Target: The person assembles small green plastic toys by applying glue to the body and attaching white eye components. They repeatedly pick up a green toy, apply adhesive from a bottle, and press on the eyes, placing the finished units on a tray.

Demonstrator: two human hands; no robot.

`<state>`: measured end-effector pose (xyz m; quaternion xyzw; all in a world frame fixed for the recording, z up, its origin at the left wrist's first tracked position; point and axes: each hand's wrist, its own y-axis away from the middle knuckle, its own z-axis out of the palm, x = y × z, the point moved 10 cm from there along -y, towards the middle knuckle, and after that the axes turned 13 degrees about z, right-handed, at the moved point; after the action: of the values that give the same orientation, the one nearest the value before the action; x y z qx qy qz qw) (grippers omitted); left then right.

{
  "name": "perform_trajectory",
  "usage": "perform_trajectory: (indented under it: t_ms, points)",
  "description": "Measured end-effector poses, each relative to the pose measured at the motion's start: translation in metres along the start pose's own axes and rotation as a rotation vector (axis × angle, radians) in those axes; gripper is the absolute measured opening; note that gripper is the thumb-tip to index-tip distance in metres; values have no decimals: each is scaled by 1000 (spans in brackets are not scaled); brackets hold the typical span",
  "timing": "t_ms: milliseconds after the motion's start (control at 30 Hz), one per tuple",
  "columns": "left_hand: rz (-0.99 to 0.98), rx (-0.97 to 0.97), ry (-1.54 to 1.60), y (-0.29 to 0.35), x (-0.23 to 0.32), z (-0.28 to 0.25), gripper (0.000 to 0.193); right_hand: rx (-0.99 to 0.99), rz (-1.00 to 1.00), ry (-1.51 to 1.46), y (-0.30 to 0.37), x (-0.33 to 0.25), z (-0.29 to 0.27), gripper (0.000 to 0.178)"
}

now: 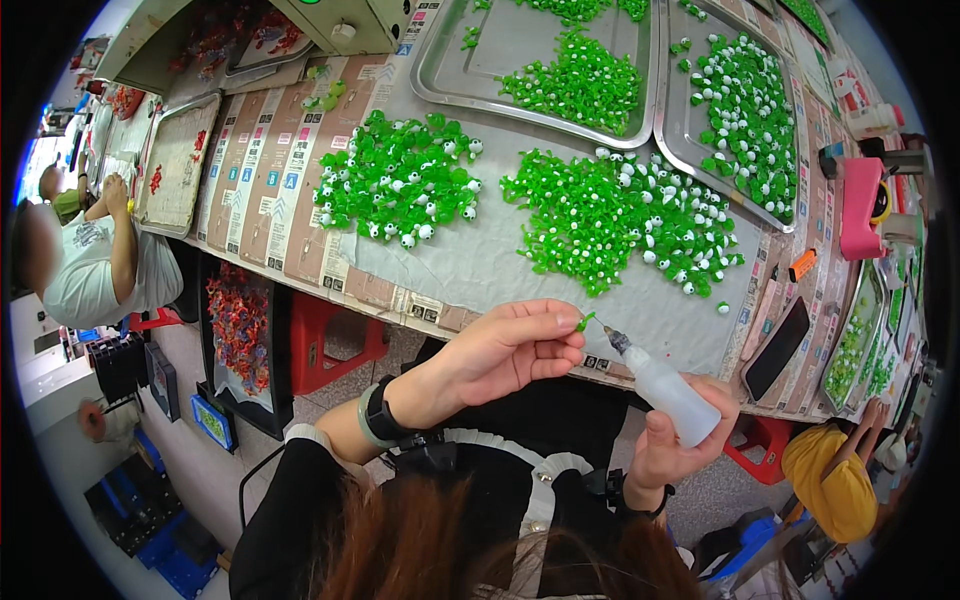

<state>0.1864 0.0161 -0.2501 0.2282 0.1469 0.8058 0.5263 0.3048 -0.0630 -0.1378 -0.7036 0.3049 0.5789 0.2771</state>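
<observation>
Between the thumb and fingers of my left hand (510, 350) is a small green plastic figure part (586, 321). My right hand (680, 440) is wrapped round a white squeeze bottle (672, 395) with a thin needle tip. The bottle is tilted, and its needle points at the green part, touching it or very close. Just beyond my hands lies a pile of small green body pieces (575, 215) with pale spots. Beside it on the right are green pieces with white eyeballs (685, 225). Another heap of green heads with white eyes (395, 180) sits to the left.
Metal trays (480, 95) of green pieces stand at the back. On the right lie a black phone (777, 348), an orange lighter (803, 264) and a pink tape dispenser (862, 210). A person (105, 250) sits at left, another in yellow (830, 480) at right. Red stools (335, 340) stand below.
</observation>
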Motion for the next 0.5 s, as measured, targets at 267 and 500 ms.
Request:
perform_trajectory:
  t_ms: [267,500]
  points:
    - [9,-7,-7,-1,0,-1,9,4,-35,57,2,-3,0,44]
    - [277,-16,-204,-4,21,1,9,155,25,-42,0,1,-16,49]
